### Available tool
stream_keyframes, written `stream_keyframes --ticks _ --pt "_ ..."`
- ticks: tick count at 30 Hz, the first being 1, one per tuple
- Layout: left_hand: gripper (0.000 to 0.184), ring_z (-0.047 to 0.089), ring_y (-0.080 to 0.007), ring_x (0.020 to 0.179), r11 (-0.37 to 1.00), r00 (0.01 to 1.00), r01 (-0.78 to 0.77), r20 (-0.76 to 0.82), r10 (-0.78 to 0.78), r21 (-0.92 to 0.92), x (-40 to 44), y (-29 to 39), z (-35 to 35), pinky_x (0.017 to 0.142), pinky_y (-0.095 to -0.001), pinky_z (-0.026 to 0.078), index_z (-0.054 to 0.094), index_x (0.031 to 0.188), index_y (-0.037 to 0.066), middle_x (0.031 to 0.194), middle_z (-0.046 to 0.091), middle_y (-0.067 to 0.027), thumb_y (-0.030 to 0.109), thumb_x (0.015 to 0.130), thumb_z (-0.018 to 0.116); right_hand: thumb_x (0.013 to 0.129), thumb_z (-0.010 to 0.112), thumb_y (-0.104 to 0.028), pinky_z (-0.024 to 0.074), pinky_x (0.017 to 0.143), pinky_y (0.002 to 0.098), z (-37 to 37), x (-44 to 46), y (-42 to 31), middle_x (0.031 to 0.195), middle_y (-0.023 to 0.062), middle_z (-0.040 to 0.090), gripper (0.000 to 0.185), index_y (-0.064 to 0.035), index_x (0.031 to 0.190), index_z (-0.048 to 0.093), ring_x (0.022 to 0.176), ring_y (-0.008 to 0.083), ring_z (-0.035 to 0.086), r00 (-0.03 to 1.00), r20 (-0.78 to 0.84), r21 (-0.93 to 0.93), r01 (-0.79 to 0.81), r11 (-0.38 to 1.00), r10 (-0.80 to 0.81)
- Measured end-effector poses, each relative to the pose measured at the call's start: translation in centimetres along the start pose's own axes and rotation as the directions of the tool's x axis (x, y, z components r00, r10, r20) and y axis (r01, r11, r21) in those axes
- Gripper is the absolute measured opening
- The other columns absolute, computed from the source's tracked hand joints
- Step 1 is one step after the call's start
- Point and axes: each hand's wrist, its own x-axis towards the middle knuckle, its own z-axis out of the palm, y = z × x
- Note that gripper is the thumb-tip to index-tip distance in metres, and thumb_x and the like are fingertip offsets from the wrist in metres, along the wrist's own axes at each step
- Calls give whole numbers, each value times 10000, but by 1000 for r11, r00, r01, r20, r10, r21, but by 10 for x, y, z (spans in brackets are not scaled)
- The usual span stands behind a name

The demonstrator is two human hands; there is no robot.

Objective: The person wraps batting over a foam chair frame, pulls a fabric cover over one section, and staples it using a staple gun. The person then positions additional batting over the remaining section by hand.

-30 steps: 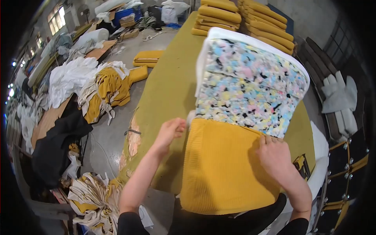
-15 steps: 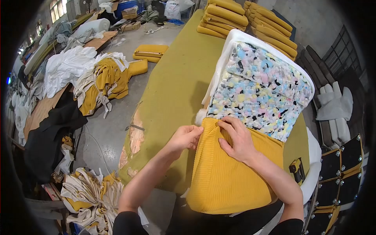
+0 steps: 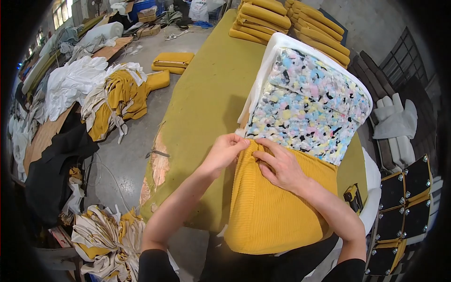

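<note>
A yellow corduroy cushion cover [image 3: 277, 214] is drawn over the near part of a multicoloured speckled foam block [image 3: 310, 105]. White wadding [image 3: 264, 70] wraps the block's far and left edges. At the cover's upper left corner, my left hand [image 3: 224, 154] pinches the rim between thumb and fingers. My right hand [image 3: 280, 168] lies just to the right with bent fingers gripping the cloth at the same opening. The far part of the foam stays bare, and the fingertips hide some of the rim.
The cushion rests on an olive-covered table [image 3: 202, 89] with a torn left edge [image 3: 160, 167]. Yellow cushions [image 3: 260, 21] are stacked at its far end. A yellow-and-black tool [image 3: 353, 197] lies to the right. Fabric heaps [image 3: 124, 96] cover the floor at left.
My left hand has moved up onto the cover's corner, nearer my right hand. The right fingers are more bent into the cloth. The whole view has shifted slightly.
</note>
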Motion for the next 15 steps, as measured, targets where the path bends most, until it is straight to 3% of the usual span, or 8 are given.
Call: stream_keyframes --ticks 4,6,8,10,15 --pt "243 527 -45 679 994 999 -44 -25 47 100 13 -11 -2 585 -234 421 631 1020 40 838 633 18 280 1049 646 847 728 -74 547 958 448 0 1 0 1386 182 584 375 -67 1215 654 1173 377 639 1000 10 -14 5 1000 -4" --pt "257 529 -57 695 987 996 -60 -62 70 149 17 -22 -3 604 -248 438 624 1013 28 843 630 11 280 1063 622 861 728 -96 546 962 447 2 1 -1 1363 179 598 375 -58 1225 650 1179 376 637 998 -59 -51 -2 999 -1" --pt "314 652 -242 797 937 954 -189 -173 246 293 28 -41 -3 755 -423 518 629 982 -36 829 686 -136 270 1053 608 870 731 -107 542 976 447 2 -3 -1 1364 177 613 394 -53 1253 651 1189 371 636 995 -93 -103 29 994 -38" --pt "308 657 -275 800 916 935 -191 -218 279 352 28 -31 8 767 -430 520 627 973 -27 835 679 -171 268 1057 593 880 735 -117 539 990 447 0 -1 -3 1365 176 628 415 -47 1280 653 1200 366 636 990 -120 -157 56 986 -75" --pt "290 656 -369 811 901 884 -184 -335 326 393 58 -89 4 778 -452 519 619 971 -6 862 670 -230 262 1064 560 962 674 -175 498 1073 451 8 13 25 1385 185 639 431 -28 1367 643 1262 365 622 989 140 -31 -46 998 50"
